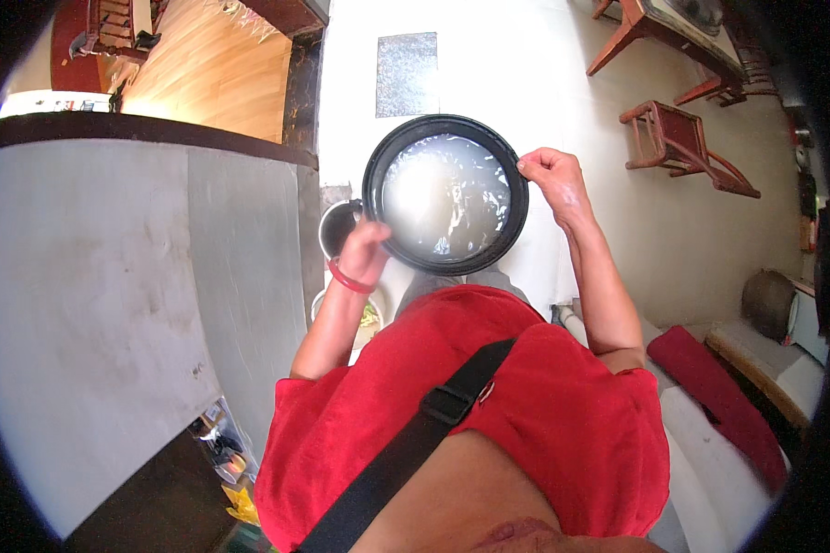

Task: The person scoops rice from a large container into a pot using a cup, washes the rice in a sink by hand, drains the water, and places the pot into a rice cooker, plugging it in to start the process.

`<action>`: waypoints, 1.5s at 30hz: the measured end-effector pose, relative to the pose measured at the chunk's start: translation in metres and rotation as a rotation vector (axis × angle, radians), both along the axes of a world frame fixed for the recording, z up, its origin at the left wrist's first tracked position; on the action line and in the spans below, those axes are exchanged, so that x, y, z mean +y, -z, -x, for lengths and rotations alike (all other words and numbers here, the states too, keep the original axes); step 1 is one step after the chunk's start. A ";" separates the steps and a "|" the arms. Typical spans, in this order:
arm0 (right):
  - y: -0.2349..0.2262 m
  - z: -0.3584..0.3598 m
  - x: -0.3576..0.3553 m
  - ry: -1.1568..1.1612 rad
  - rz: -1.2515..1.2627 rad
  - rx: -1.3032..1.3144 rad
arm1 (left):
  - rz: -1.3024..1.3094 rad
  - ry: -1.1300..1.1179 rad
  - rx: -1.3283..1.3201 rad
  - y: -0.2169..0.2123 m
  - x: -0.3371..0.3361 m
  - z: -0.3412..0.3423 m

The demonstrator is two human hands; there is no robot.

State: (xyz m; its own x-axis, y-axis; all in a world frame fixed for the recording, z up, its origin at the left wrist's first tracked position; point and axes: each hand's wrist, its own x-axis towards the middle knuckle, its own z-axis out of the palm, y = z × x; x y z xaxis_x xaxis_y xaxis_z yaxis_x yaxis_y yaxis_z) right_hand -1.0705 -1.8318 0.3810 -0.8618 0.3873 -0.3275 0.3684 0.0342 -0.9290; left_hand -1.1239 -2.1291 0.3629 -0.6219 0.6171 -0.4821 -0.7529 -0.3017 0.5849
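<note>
A round black basin [375, 175] with a thick rim is held up in front of my body. Cloudy water [443, 203] fills it and reflects bright light. My left hand [367, 251], with a red bangle at its wrist, grips the basin's near left rim; part of its fingers is hidden. My right hand [553, 180] pinches the rim at the right side. A small round container [323, 226] with a dark inside stands just left of the basin, beyond my left hand.
A grey panel wall [92, 276] runs along my left. Below my left forearm sits a pale bucket [317, 302] with green scraps inside. On the right stand a reddish wooden chair [669, 138] and a table [650, 32]. A grey mat [407, 74] lies ahead on the pale floor.
</note>
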 end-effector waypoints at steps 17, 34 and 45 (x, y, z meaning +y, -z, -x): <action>0.037 -0.055 -0.009 0.799 0.107 -0.041 | 0.052 0.748 0.174 0.007 0.114 0.127; 0.026 -0.421 -0.139 1.537 -0.218 -0.005 | 0.087 1.578 -0.053 0.010 0.198 -0.172; 0.042 -0.594 -0.217 1.787 -0.134 -0.101 | 0.296 1.852 0.107 -0.023 0.196 -0.378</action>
State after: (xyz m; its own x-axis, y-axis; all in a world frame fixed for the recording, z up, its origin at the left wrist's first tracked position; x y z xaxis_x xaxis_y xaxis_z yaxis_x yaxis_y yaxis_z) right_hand -0.4764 -2.0489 0.3394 0.6076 0.7576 -0.2382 0.0892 -0.3631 -0.9275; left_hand -0.7455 -1.9331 0.3863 0.6171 0.3701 -0.6944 0.0739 0.8513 0.5194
